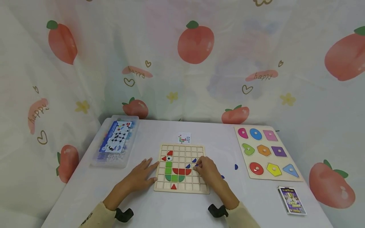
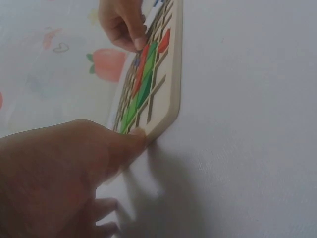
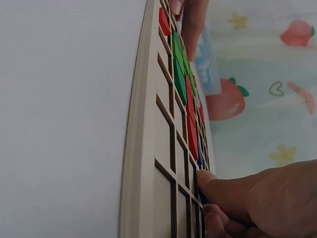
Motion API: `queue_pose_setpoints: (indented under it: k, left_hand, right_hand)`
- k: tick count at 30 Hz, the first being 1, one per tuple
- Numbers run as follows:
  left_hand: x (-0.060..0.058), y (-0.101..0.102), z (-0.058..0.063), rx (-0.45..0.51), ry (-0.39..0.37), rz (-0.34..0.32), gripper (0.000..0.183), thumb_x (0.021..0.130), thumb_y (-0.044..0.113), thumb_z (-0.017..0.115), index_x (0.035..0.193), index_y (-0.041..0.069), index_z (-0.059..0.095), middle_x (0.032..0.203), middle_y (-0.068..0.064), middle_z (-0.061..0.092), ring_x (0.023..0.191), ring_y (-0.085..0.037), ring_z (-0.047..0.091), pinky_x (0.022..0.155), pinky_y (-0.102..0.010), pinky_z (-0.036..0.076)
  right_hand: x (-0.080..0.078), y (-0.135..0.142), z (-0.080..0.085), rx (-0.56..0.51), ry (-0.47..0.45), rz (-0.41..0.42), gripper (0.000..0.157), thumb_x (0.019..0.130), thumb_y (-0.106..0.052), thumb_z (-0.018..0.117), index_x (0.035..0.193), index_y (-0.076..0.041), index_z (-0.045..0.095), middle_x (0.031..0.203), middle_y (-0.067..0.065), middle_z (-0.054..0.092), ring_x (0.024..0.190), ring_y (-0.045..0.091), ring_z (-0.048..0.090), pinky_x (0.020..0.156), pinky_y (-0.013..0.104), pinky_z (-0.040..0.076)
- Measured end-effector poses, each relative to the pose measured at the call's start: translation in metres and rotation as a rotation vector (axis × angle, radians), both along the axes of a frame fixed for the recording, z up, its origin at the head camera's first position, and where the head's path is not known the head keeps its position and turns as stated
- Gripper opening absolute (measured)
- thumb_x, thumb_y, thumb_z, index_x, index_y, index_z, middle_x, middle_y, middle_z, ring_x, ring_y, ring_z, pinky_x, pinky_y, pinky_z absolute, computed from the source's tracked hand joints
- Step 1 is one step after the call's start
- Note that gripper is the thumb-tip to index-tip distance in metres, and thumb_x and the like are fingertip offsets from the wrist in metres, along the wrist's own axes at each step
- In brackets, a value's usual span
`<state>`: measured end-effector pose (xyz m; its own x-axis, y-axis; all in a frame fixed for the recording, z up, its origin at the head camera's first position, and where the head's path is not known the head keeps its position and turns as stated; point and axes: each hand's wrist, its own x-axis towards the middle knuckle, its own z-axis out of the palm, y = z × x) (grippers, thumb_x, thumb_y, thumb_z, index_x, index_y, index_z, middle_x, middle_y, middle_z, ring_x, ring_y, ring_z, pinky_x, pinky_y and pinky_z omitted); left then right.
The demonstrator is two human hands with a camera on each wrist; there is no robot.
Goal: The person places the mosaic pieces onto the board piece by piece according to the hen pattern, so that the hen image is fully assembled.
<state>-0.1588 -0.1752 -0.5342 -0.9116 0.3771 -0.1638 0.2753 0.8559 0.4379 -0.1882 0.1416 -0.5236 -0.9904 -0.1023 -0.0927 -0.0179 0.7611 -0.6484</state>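
A wooden grid board lies flat on the white table. Red, green and blue pieces on it form a bird-like figure, with a round eye piece and a red triangle low down. My left hand rests spread against the board's left edge, its thumb touching the rim. Over the right half of the grid, my right hand pinches a small blue piece between thumb and fingers, close to the cells. Two other blue pieces, one a quarter-round, sit in cells nearby.
Loose blue pieces lie right of the board. A small picture card is behind it. At back left stands a clear plastic box; on the right are a shape puzzle board and a card pack.
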Motion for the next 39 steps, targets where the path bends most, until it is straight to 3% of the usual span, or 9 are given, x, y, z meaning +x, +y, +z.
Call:
queue_pose_setpoints:
  k: [9, 17, 23, 26, 29, 33, 39]
  left_hand:
    - [0.000, 0.000, -0.002, -0.001, 0.009, 0.001, 0.068, 0.103, 0.040, 0.066, 0.163, 0.018, 0.043, 0.172, -0.019, 0.030, 0.159, -0.047, 0.023, 0.125, -0.065, 0.027]
    - [-0.001, -0.001, -0.004, -0.006, 0.011, 0.003, 0.068, 0.103, 0.042, 0.065, 0.163, 0.019, 0.043, 0.172, -0.019, 0.030, 0.159, -0.047, 0.023, 0.126, -0.064, 0.027]
    - [0.000, -0.001, -0.004, -0.007, 0.011, 0.005, 0.068, 0.102, 0.041, 0.066, 0.163, 0.019, 0.043, 0.172, -0.018, 0.030, 0.159, -0.047, 0.023, 0.125, -0.065, 0.028]
    - [0.000, -0.001, -0.003, -0.004, 0.012, 0.006, 0.068, 0.103, 0.041, 0.066, 0.163, 0.019, 0.043, 0.172, -0.019, 0.030, 0.159, -0.047, 0.023, 0.125, -0.065, 0.028]
    - [0.000, -0.001, -0.005, -0.004, 0.017, 0.004, 0.068, 0.103, 0.041, 0.066, 0.163, 0.019, 0.044, 0.172, -0.019, 0.031, 0.159, -0.047, 0.024, 0.125, -0.065, 0.028]
    - [0.000, -0.002, -0.005, -0.009, 0.018, 0.003, 0.068, 0.103, 0.041, 0.066, 0.163, 0.019, 0.044, 0.171, -0.018, 0.031, 0.159, -0.046, 0.024, 0.125, -0.065, 0.028]
    - [0.001, -0.001, -0.004, -0.004, 0.012, 0.010, 0.068, 0.102, 0.041, 0.066, 0.163, 0.019, 0.044, 0.172, -0.018, 0.031, 0.159, -0.046, 0.024, 0.125, -0.065, 0.028]
  right_hand:
    - [-0.001, -0.002, 0.003, 0.000, -0.015, 0.034, 0.018, 0.096, -0.011, 0.078, 0.104, -0.001, 0.067, 0.085, 0.004, 0.061, 0.079, 0.017, 0.055, 0.069, 0.029, 0.050]
    - [-0.002, -0.002, 0.001, 0.067, 0.036, 0.049, 0.005, 0.101, -0.008, 0.070, 0.103, -0.004, 0.069, 0.090, 0.003, 0.066, 0.080, 0.015, 0.057, 0.071, 0.030, 0.052]
    - [-0.001, 0.006, 0.002, 0.066, 0.055, -0.009, 0.013, 0.100, -0.013, 0.073, 0.108, -0.004, 0.068, 0.094, 0.006, 0.064, 0.082, 0.017, 0.059, 0.070, 0.032, 0.053]
    - [-0.002, 0.022, 0.003, 0.085, 0.055, -0.057, 0.022, 0.099, -0.013, 0.074, 0.117, -0.002, 0.068, 0.102, 0.010, 0.064, 0.085, 0.020, 0.060, 0.073, 0.035, 0.055]
    - [-0.004, 0.048, 0.004, 0.128, 0.053, -0.086, 0.029, 0.099, -0.010, 0.072, 0.126, 0.001, 0.066, 0.115, 0.019, 0.062, 0.098, 0.029, 0.063, 0.087, 0.044, 0.059]
    - [-0.008, 0.090, 0.005, 0.188, 0.024, -0.097, 0.038, 0.098, -0.006, 0.069, 0.133, 0.005, 0.061, 0.131, 0.030, 0.056, 0.122, 0.046, 0.056, 0.106, 0.061, 0.052]
    - [-0.009, 0.135, 0.010, 0.243, -0.088, -0.103, 0.042, 0.097, -0.003, 0.068, 0.134, 0.010, 0.056, 0.132, 0.038, 0.049, 0.120, 0.051, 0.053, 0.103, 0.068, 0.051]
